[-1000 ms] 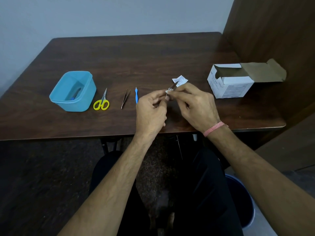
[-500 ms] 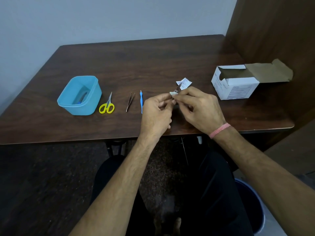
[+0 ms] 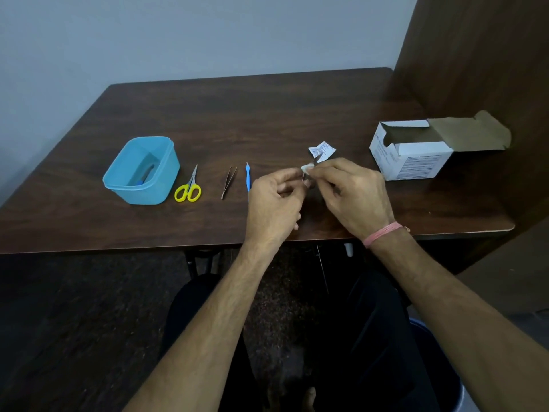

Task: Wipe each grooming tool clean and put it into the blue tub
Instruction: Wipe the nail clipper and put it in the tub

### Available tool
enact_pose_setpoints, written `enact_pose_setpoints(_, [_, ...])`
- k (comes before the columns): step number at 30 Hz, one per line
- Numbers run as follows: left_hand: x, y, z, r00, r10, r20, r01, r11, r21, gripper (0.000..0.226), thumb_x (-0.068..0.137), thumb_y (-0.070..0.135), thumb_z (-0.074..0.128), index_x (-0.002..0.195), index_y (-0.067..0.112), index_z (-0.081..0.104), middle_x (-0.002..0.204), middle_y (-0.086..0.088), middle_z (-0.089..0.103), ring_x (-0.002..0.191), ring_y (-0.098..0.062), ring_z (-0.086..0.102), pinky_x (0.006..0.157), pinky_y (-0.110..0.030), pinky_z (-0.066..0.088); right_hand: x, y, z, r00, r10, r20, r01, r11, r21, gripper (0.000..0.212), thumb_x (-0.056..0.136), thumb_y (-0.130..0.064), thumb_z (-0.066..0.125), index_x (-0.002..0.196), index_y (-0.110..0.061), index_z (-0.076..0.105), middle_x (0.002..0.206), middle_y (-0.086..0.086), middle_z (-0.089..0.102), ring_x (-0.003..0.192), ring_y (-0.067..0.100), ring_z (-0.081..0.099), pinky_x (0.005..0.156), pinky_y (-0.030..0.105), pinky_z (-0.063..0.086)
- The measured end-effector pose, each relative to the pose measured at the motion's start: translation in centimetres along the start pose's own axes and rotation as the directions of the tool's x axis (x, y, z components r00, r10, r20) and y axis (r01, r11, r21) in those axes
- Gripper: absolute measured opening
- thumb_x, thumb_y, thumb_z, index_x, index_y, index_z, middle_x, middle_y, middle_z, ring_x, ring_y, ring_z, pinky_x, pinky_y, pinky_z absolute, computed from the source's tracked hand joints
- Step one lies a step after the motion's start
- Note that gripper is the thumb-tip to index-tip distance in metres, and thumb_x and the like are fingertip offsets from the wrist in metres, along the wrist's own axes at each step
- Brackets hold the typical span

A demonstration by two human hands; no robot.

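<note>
Presently, well right of the blue tub [image 3: 142, 171], the left hand [image 3: 274, 205] pinches a slim metal tool [image 3: 315, 160]; the right hand [image 3: 353, 193] pinches a wipe [image 3: 306, 168] round it. Light, stiff, likely slippery: best gripped mid-shaft.

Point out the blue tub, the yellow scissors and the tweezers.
blue tub [image 3: 166, 190], head view, front wall.
yellow scissors [image 3: 187, 192], head view, handle loops.
tweezers [image 3: 228, 182], head view, mid-length.

Left hand [image 3: 274, 203] and right hand [image 3: 353, 197] raised together at centre, fingers [image 3: 319, 171] curled, pinching; forearms angled inward; pink band [image 3: 381, 233] on right wrist.
</note>
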State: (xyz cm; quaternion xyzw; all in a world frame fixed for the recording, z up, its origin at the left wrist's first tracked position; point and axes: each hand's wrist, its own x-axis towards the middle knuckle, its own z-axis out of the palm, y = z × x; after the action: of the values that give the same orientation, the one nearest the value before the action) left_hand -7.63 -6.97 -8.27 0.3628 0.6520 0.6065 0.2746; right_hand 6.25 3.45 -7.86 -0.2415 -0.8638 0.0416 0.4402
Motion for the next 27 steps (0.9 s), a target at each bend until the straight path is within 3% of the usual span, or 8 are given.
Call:
enact_pose_setpoints(3, [0.2,-0.2,-0.1,1.000,-0.015,0.000,0.015,1.000,0.005,0.019,0.108,0.019,0.076,0.122,0.030,0.083,0.095,0.010,0.087,0.043,-0.002,0.056,0.038,-0.020,0.044,-0.2,0.1,0.1,0.999,-0.034,0.035,0.035,0.999,-0.014,0.014,0.097,-0.009,0.080,0.106,-0.016,0.087,0.107,-0.004,0.082,0.086,0.022,0.080,0.062,0.045,0.063])
enact_pose_setpoints(8, [-0.1,-0.2,0.2,1.000,0.020,0.018,-0.021,1.000,0.012,0.025,0.106,0.019,0.077,0.108,0.043,0.079,0.092,0.012,0.086,0.044,-0.001,0.055,0.038,-0.021,0.045,-0.1,0.2,0.0,1.000,0.022,-0.009,-0.022,0.999,-0.029,0.019,0.094,-0.011,0.081,0.110,-0.021,0.087,0.105,-0.006,0.081,0.082,0.020,0.078,0.061,0.043,0.062])
enact_pose_setpoints(15, [0.1,-0.7,0.2,1.000,0.006,-0.010,-0.006,0.999,0.053,0.021,0.108,0.020,0.075,0.125,0.026,0.083,0.099,0.014,0.086,0.045,-0.003,0.059,0.039,-0.024,0.048,0.0,-0.3,-0.3,0.999,0.022,0.042,-0.020,0.999,-0.030,0.014,0.095,-0.012,0.082,0.106,-0.018,0.087,0.101,-0.003,0.080,0.074,0.022,0.074,0.058,0.044,0.060])
enact_pose_setpoints(19, [0.1,-0.6,0.3,1.000,0.024,0.001,-0.024,0.997,0.068,0.022,0.109,0.019,0.072,0.124,0.030,0.083,0.102,0.017,0.085,0.048,-0.004,0.062,0.041,-0.024,0.051,0.1,-0.3,-0.5,0.998,0.048,0.046,-0.047,0.999,-0.028,0.016,0.095,-0.012,0.081,0.108,-0.018,0.087,0.103,-0.004,0.080,0.074,0.020,0.073,0.062,0.044,0.061])
enact_pose_setpoints(22, [0.0,-0.5,0.4,0.999,0.039,-0.003,-0.039,0.998,0.057,0.027,0.109,0.013,0.068,0.122,0.034,0.080,0.103,0.017,0.085,0.052,-0.007,0.069,0.042,-0.024,0.052,0.0,-0.6,-0.6,0.995,0.038,0.090,-0.039,0.999,0.011,0.015,0.097,-0.016,0.081,0.111,-0.020,0.087,0.106,-0.006,0.080,0.076,0.018,0.073,0.065,0.044,0.062])
enact_pose_setpoints(27, [0.1,-0.6,0.3,0.999,0.039,0.004,-0.039,0.998,0.048,0.030,0.111,0.008,0.065,0.131,0.023,0.081,0.108,0.014,0.086,0.054,-0.011,0.072,0.043,-0.023,0.052,0.2,-0.9,-0.7,0.996,0.034,0.081,-0.039,0.997,0.063,0.013,0.105,-0.022,0.077,0.114,-0.017,0.086,0.107,-0.003,0.082,0.091,0.020,0.079,0.073,0.046,0.064])
